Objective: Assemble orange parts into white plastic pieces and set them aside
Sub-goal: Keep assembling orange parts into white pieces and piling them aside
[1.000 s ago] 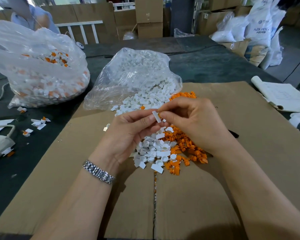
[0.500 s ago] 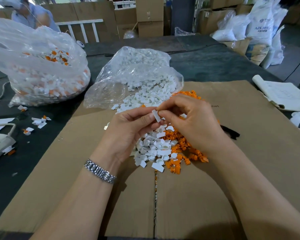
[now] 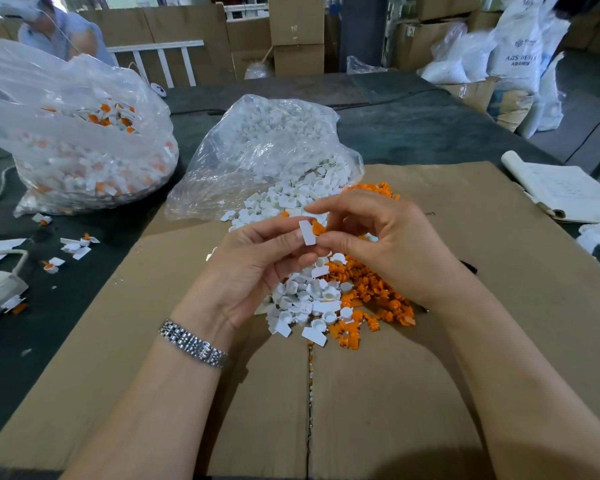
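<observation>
Two hands are meeting above the piles: left hand (image 3: 253,261) is pinching a white piece (image 3: 307,232) at its fingertips, right hand (image 3: 378,244) is pinching the orange part (image 3: 318,228) against it. Risk: misaligned pressing, so the part is likely slipping from the pinch.

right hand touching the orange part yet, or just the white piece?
Touching. In the head view the right hand pinches the orange part at its fingertips, hard against the white piece held by the left hand.

Bare brown cardboard sheet (image 3: 378,410) open near side; heap of loose white and orange plastic parts (image 3: 329,299) and clear plastic bag (image 3: 257,157) block far side.
</observation>
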A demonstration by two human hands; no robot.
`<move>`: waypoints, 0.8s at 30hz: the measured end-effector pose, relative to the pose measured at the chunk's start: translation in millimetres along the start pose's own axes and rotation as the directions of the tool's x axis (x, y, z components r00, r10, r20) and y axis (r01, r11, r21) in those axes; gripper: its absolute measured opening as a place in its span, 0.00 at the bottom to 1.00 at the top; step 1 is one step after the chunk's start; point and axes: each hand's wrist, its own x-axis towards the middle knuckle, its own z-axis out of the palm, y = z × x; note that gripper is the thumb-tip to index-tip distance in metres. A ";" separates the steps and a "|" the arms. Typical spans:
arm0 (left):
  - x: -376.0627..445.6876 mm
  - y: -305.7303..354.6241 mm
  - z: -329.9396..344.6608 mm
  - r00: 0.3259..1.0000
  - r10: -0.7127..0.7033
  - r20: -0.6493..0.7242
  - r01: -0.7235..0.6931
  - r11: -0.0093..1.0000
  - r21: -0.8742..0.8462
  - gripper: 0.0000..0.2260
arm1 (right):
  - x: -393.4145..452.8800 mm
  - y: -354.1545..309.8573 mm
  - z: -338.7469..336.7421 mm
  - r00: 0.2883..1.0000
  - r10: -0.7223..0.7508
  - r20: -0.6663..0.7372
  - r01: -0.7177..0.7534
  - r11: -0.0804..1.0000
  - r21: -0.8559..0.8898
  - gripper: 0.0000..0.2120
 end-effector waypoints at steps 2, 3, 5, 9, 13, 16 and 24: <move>-0.8 0.2 0.5 1.000 -0.012 0.001 0.012 1.000 0.008 0.07 | -0.2 -0.6 -1.0 1.000 -0.004 0.019 0.004 1.000 -0.024 0.12; -0.9 0.3 0.8 1.000 -0.014 -0.004 0.014 1.000 0.009 0.07 | -0.4 -1.0 -0.7 1.000 -0.001 0.019 0.001 1.000 -0.024 0.11; -0.6 0.3 1.2 1.000 -0.004 -0.017 0.004 1.000 0.013 0.07 | -0.5 -1.2 0.6 1.000 0.010 0.005 -0.010 1.000 -0.011 0.10; -0.4 -1.8 4.0 0.997 0.043 -0.058 -0.040 0.998 0.056 0.07 | 0.0 -0.5 2.5 1.000 0.010 -0.019 -0.011 0.998 -0.062 0.10; 0.4 -2.6 3.8 0.996 0.050 -0.074 -0.044 0.996 0.078 0.03 | -0.1 1.6 4.3 0.999 -0.007 -0.042 0.001 0.992 -0.125 0.09; 1.0 -1.1 2.0 0.999 0.012 -0.051 -0.009 0.999 0.051 0.03 | 0.0 2.9 4.1 0.998 -0.029 -0.063 0.018 0.987 -0.163 0.09; 1.3 -2.9 1.9 0.995 0.000 -0.095 0.010 0.994 0.108 0.06 | 0.6 3.4 7.3 0.997 -0.052 -0.061 0.038 0.978 -0.205 0.10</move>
